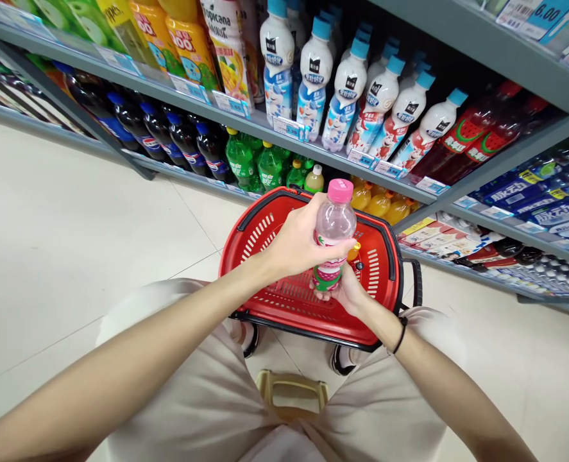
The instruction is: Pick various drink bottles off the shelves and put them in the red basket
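Note:
Over the basket I hold a clear plastic drink bottle (336,219) with a pink cap and a pink and green label, cap up and slightly tilted. My left hand (299,239) is wrapped round its middle, the thumb across the label. Under and beside the bottle's base, my right hand (348,290) cups it from below. Below both hands sits a red plastic shopping basket (308,324) with black trim. Inside it, an orange-yellow cap (354,251) shows behind the bottle; whatever it belongs to is mostly hidden.
Ahead are grey shelves (159,86). White drink bottles with blue caps (314,70) stand on the upper level, with dark cola bottles (154,136) and green soda bottles (240,160) lower down. A black basket handle (417,282) sticks out at right. A beige stool (291,380) is between my legs.

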The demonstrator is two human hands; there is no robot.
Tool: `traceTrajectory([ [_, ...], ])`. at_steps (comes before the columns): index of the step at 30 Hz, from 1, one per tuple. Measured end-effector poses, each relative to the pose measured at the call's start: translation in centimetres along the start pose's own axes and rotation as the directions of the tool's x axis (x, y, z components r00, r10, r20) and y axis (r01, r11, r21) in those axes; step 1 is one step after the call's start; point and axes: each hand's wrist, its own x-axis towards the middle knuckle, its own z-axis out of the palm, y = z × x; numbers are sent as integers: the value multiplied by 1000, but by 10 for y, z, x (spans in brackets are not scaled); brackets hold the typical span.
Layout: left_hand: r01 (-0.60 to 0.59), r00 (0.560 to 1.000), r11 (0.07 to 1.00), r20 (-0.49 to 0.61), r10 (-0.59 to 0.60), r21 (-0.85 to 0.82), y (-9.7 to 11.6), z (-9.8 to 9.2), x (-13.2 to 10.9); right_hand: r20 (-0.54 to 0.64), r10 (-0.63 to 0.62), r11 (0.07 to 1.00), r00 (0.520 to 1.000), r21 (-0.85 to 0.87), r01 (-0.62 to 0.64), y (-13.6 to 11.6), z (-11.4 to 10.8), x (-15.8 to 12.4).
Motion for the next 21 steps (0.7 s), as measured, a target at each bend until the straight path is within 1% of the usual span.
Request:
traceTrajectory([
  [11,1,1000,1000,5,-1,13,1,-1,-2,20,-14,1000,1000,-8,14,-1,3,0],
  [15,-27,1000,1000,1,27,1,-1,0,-2,37,-20,1000,999,-15,21,3,-1,2],
  [21,-11,1000,1000,13,11,-18,-1,-1,-1,50,-56,998,997,-13,57,11,-8,5],
])
